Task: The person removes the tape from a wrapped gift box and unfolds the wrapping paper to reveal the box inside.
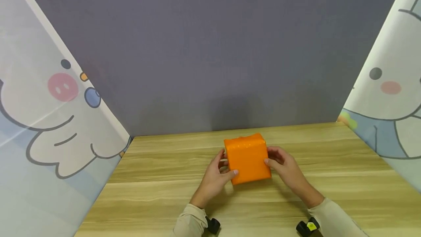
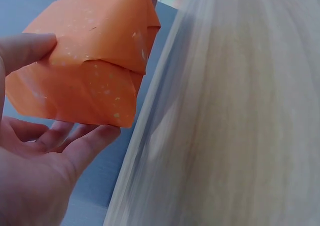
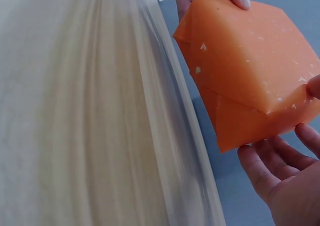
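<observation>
An orange wrapped box [image 1: 249, 160], its paper folded over at the sides and flecked with pale specks, is held tilted between both hands. My left hand [image 1: 215, 175] grips its left side, thumb on the near face and fingers behind and along the edge. On the opposite side, my right hand [image 1: 287, 169] holds it the same way, thumb on the near face. In the left wrist view, folded flaps show on the orange box [image 2: 95, 60], with the left fingers under it. The right wrist view shows the right fingers against the end of the box [image 3: 245, 60].
A wood-grain table [image 1: 158, 178] lies beneath the hands. Behind it rises a grey panel [image 1: 210, 54]. Cartoon-printed sheets flank it at the left [image 1: 39, 120] and right [image 1: 391, 94]. Each sleeved wrist wears a small black camera [image 1: 213, 226].
</observation>
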Demonstrator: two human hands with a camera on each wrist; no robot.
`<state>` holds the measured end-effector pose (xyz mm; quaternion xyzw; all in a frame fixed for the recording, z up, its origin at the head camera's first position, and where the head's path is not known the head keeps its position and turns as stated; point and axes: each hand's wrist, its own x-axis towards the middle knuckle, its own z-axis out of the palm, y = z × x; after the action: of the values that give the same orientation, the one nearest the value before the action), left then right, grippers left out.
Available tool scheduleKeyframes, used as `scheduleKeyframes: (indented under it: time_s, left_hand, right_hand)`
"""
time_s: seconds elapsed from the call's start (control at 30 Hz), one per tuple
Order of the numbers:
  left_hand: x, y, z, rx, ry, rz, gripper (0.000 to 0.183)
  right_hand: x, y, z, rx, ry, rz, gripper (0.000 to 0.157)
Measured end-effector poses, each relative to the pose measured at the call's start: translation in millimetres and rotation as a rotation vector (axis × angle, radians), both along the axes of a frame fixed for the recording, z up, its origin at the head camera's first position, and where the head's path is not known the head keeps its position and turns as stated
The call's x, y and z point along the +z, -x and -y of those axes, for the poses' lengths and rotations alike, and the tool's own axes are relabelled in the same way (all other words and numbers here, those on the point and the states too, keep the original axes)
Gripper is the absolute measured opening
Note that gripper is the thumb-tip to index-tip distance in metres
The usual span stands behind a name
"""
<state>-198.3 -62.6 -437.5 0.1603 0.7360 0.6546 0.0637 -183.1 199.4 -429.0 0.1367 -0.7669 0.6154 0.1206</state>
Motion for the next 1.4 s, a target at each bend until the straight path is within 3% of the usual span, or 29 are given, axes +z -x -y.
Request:
scheduleKeyframes:
  time_s: [0.1, 0.33, 0.6, 0.7, 1.1, 1.4]
  left_hand:
    - [1.2, 0.3, 0, -0.003, -0.01, -0.007, 0.091]
    - [4.0, 1.3, -1, -0.01, 0.016, -0.101, 0.087]
    - [0.8, -0.2, -1, -0.004, -0.005, -0.127, 0.085]
    - [0.1, 0.6, -1, 0.0, -0.008, -0.182, 0.086]
    - [-1.9, 1.5, -4, 0.001, 0.065, -0.378, 0.086]
    - [-2.5, 4.0, -6, 0.031, 0.192, -0.599, 0.082]
  right_hand:
    - [2.3, -0.1, -2, 0.006, 0.002, 0.002, 0.035]
    - [5.6, 2.7, -5, 0.014, 0.012, -0.015, 0.032]
    - [0.8, 5.2, -10, 0.055, 0.063, 0.058, 0.05]
    - [1.4, 6.0, -12, 0.084, 0.081, 0.108, 0.058]
    - [3.0, 5.9, -15, 0.159, 0.16, 0.269, 0.066]
    - [7.3, 5.1, -16, 0.164, 0.268, 0.39, 0.07]
